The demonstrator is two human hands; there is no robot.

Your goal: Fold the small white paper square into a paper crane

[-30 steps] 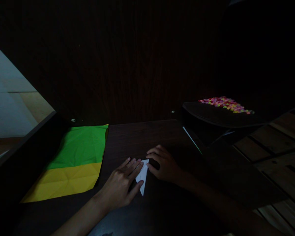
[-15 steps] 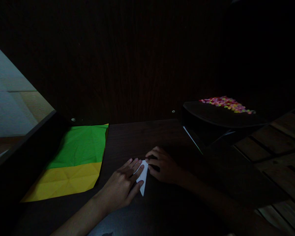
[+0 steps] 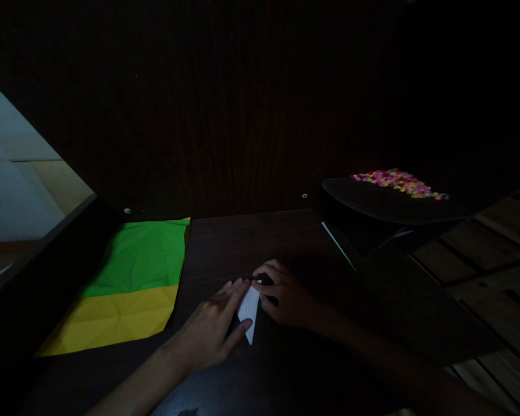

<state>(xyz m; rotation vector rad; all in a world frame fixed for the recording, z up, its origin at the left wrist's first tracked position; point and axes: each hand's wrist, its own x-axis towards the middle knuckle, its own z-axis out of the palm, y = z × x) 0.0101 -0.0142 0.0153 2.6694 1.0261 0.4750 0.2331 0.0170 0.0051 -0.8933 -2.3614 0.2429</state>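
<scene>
Dimly lit scene: a dark wooden tabletop (image 3: 251, 237) set against a dark wood-grain back panel (image 3: 225, 115). At the near centre of the tabletop lies a small white folded paper piece (image 3: 248, 310), narrow and tapering to a point toward the viewer, flat on the surface. The left hand (image 3: 210, 332) rests palm down on the paper's left side, fingers extended and pressing along its edge, thumb at the lower tip; the hand is flat, not clenched. The right hand (image 3: 283, 294) meets the paper at its upper right corner, fingers curled with the tips bearing on the top of the fold; whether it pinches the paper or only presses it cannot be told. Well apart to the left lies a large creased sheet of paper, green on the far half and yellow on the near half (image 3: 127, 283), flat on the tabletop. To the right, a dark raised tray (image 3: 372, 205) carries a heap of small multicoloured pieces (image 3: 396, 182). Pale wooden slats (image 3: 494, 254) show at far right.
</scene>
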